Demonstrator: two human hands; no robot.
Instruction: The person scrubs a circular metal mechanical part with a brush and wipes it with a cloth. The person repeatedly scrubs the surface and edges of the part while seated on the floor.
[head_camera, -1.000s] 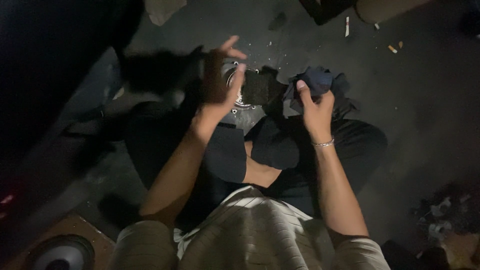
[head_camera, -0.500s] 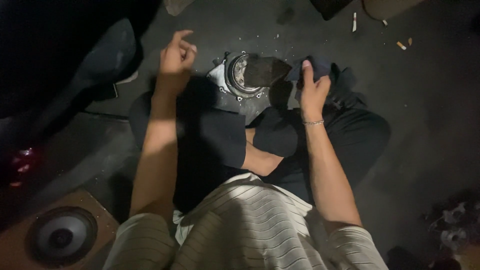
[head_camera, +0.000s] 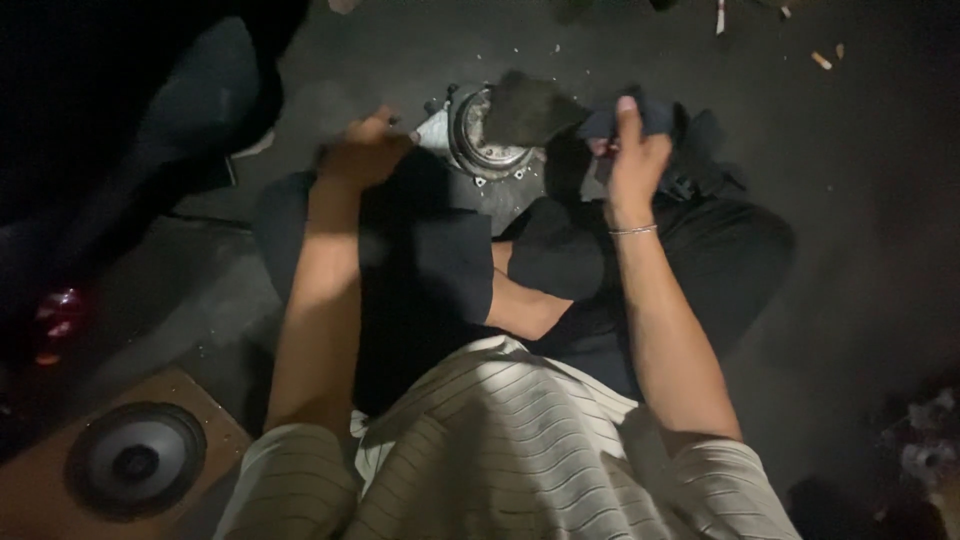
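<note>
A: We are sitting cross-legged on the dark concrete floor (head_camera: 860, 200), with the round grey metal machine part (head_camera: 480, 150) set on the floor just past our knees. A dark, stiff-looking scrap (head_camera: 530, 108) lies across its upper rim.

B: Our right hand (head_camera: 632, 160) is closed around a bunched dark blue cloth (head_camera: 645, 115), thumb up and fingers curled into the fabric, just beside the part on its right. Our left hand (head_camera: 365, 155) sits at the part's left edge, fingers bent inward. It is blurred and dim, so we cannot tell whether it grips the casing or only rests by it.

A: That matters. If the left hand is only resting, we judge the part could slide or rock on the floor when the cloth presses on it.

B: The light worries us as well. So little of the ring shows that the cloth could snag on the small lugs around its rim, or our fingers could catch an edge.

A: Small pale crumbs (head_camera: 560, 45) lie scattered on the floor beyond the part. Wiping could drag such grit into the round opening.

B: And the round grey loudspeaker in its brown wooden panel (head_camera: 135, 460) lies by our left hip, near enough for an elbow to knock.
</note>
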